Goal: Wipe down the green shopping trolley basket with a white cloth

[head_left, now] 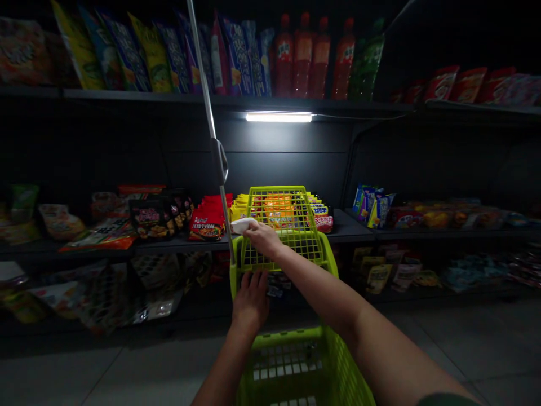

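Observation:
My right hand [264, 238] reaches forward over a lime-green wire shopping basket [239, 265], its fingers closed on a small white packet [244, 225]. The packet's print cannot be made out. My left hand [251, 301] hangs lower, just inside the near part of the basket, with its fingers spread and nothing in them. Both hands are above the basket's inside, and its contents are too dark to tell. Behind the basket's far wire wall, a row of yellow and orange packets [279, 210] lines the shelf.
Dark store shelving holds snack bags, red noodle packs [207, 221] and red bottles [302, 62], with a lit tube lamp [279, 117] beneath the top shelf. A thin metal pole [211, 124] with a handle rises left of the basket. Grey floor tiles lie below.

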{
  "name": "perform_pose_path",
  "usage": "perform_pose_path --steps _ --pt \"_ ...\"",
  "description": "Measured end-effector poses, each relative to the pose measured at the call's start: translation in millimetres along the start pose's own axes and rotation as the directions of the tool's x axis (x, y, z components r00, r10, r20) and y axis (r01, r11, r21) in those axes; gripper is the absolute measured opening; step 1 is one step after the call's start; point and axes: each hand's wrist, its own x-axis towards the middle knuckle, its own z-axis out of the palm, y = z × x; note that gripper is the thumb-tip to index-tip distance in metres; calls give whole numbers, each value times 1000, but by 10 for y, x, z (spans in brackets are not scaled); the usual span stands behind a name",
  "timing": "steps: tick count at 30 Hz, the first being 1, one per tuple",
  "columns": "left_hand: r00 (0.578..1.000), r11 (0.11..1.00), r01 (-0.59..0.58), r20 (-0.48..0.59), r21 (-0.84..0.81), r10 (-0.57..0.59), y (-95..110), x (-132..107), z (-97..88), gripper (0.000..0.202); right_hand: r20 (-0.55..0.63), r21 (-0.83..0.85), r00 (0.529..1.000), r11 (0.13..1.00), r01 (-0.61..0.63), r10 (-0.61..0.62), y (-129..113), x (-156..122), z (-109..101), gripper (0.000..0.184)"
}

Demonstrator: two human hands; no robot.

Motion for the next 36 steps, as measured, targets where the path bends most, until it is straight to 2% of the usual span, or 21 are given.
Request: perform_pose_path --steps 1,3,6,8,10,12,13,14,16,18,20,21,23,26,28,29,30,32,34,36 --pt "1000 1000 -4 -8 6 4 -13 -13 -8 72 12 -3 1000 1000 17 -17 7 -35 0 29" --pt "1000 1000 -2 -20 19 2 -28 -40 -22 72 12 -16 999 999 -50 50 213 -206 -59 25" --pt "1000 1000 4 -28 20 -3 -24 -59 -23 72 -17 -51 970 969 -243 243 794 -658 -217 25" --pt "999 1000 1 -34 8 -1 -12 -53 -7 73 -65 -62 904 902 -427 423 1138 -956 -304 25" --pt "1000 1000 4 -31 -2 -4 3 -38 13 74 -124 -46 846 848 -527 519 1282 -1115 -328 23" --pt "1000 1000 10 -24 -4 -10 22 -24 31 74 -164 1 853 865 -501 495 1151 -1075 -262 24" --pt "1000 1000 10 -22 -2 -11 31 -21 37 74 -166 34 886 901 -433 432 989 -988 -196 25" --pt "1000 1000 10 -20 2 -10 39 -20 40 73 -163 74 923 937 -340 348 781 -872 -114 27" --pt "1000 1000 6 -11 13 -6 46 -27 36 72 -127 153 990 987 -46 65 318 -617 65 28" --pt "1000 1000 -9 -6 27 9 34 -41 23 70 -121 184 979 966 182 -162 -39 -446 207 30" --pt "1000 999 -15 -16 37 15 6 -58 6 71 -120 166 955 943 289 -272 -136 -452 268 31" --pt "1000 999 -16 -26 41 17 -11 -65 -2 72 -120 147 953 944 294 -278 -71 -529 266 31" --pt "999 999 -16 -42 46 18 -39 -76 -9 73 -119 109 971 969 222 -209 235 -804 204 32" --pt "998 999 -23 -54 40 25 -53 -80 8 73 -98 48 994 998 -43 48 836 -1327 15 25" --pt "998 999 -17 -58 29 18 -41 -76 30 73 -99 5 964 968 -249 248 1085 -1573 -112 24" --pt "998 1000 -15 -59 24 16 -29 -73 40 72 -115 -6 936 942 -334 332 1120 -1626 -155 25" --pt "998 1000 -14 -60 20 15 -16 -69 48 72 -130 -2 917 925 -380 376 1090 -1624 -174 28" --pt "998 1000 -12 -60 17 13 9 -60 52 73 -142 42 929 939 -341 343 848 -1464 -132 32" --pt "998 1000 -10 -56 21 11 28 -52 36 72 -124 104 980 984 -145 158 449 -1163 -2 32" --pt "999 999 -22 -49 29 24 34 -50 5 69 -114 133 993 990 44 -29 46 -849 160 32"
